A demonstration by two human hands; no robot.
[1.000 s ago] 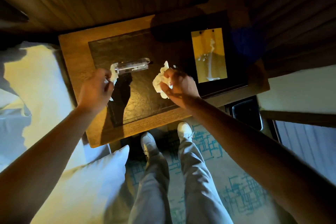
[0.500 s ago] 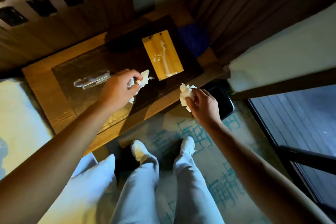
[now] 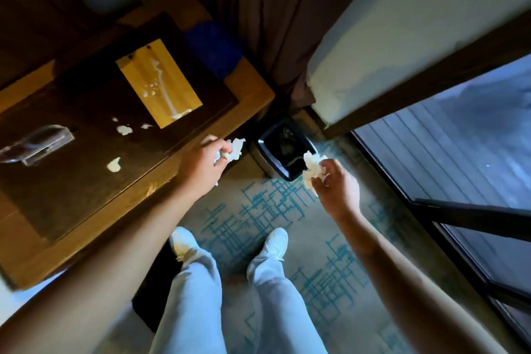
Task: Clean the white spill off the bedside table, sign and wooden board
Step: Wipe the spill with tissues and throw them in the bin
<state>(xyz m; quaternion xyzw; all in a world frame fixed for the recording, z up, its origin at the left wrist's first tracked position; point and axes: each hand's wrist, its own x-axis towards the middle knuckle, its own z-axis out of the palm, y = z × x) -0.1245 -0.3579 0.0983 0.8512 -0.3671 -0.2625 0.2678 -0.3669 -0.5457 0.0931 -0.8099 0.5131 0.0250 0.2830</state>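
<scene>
Head view: looking down past both forearms at a carpeted floor, with a bedside unit on the person's left and a small bin ahead.
Tabletop (image 3: 253,89): wooden frame around a dark inset panel; its near edge runs diagonally from lower left to upper right. White spill (image 3: 114,165) blobs lie on the dark panel, well apart from both hands, so this surface is not yet clean.
Wooden board (image 3: 172,77): pale rectangle lying flat at the far right of the dark panel, long axis running from upper left to lower right. A white streak runs along that axis and pools at the near end, with small drops beside it.
Sign (image 3: 37,144): clear, blurred piece lying on the dark panel at the far left, long axis roughly across the picture; whether it is clean cannot be told.
Bin (image 3: 298,175): dark, open-topped, standing on the carpet just beside the table corner, between the two hands.
Left hand (image 3: 201,167): just past the table's near edge, fingers (image 3: 221,152) pinching a crumpled tissue (image 3: 235,148) pointed toward the bin.
Right hand (image 3: 339,184): at the bin's right rim, fingertips pinching a second tissue wad (image 3: 313,165).
Judgement: both wads look held out for discarding; fresh tissue seems needed for the rest.
</scene>
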